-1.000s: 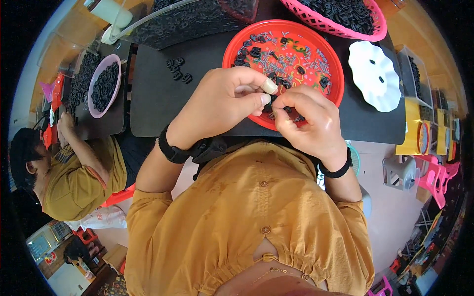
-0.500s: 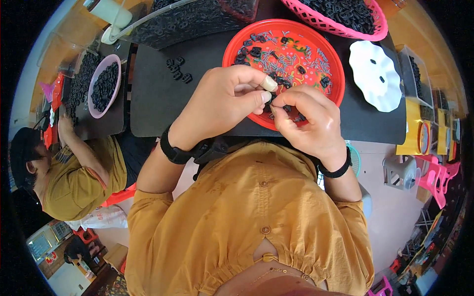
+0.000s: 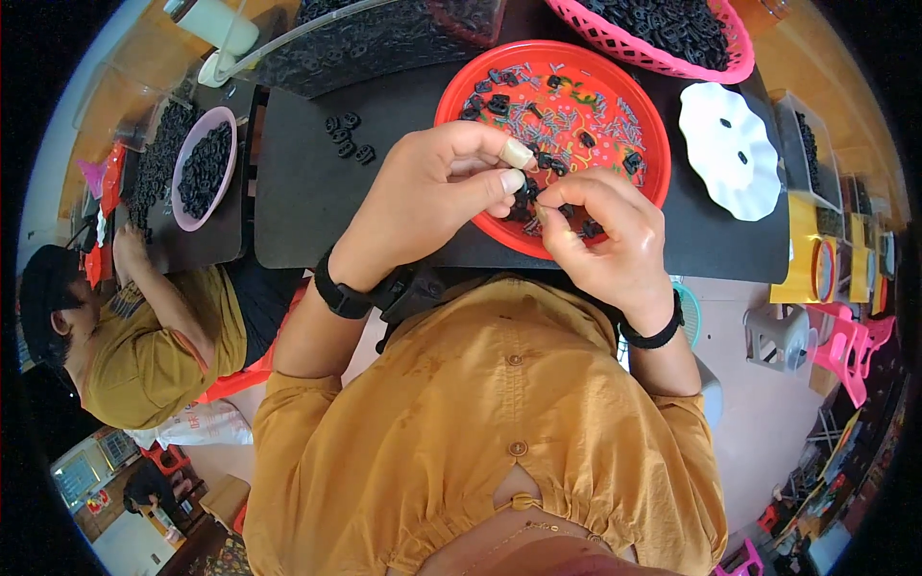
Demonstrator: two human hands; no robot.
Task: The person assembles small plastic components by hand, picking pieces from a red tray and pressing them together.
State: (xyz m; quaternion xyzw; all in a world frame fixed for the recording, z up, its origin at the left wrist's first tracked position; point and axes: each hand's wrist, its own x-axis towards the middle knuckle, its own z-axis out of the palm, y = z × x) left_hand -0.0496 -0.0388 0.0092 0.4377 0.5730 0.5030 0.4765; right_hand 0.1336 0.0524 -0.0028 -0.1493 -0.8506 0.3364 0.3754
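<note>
Over the near edge of a round red tray (image 3: 657,144), my left hand (image 3: 432,187) is closed in a pinch. A small black plastic part (image 3: 523,190) shows at its fingertips. Close by on the right, my right hand (image 3: 615,226) has thumb and forefinger pressed together, and whatever they hold is too small to make out. Loose grey screws (image 3: 624,130) and several black plastic parts (image 3: 498,104) lie on the tray's printed floor. Some parts under my fingers are partly hidden.
Several black pieces (image 3: 344,137) lie on the dark table (image 3: 298,211). Behind are a clear bin (image 3: 375,48) and a pink basket (image 3: 645,40), both full of black parts. A white scalloped plate (image 3: 730,182) holds two pieces. At left, a co-worker (image 3: 154,355) sits by a pink bowl (image 3: 230,163).
My right fingertips have drawn slightly right, away from my left fingertips, leaving a small gap. More of the black part shows between the hands.
</note>
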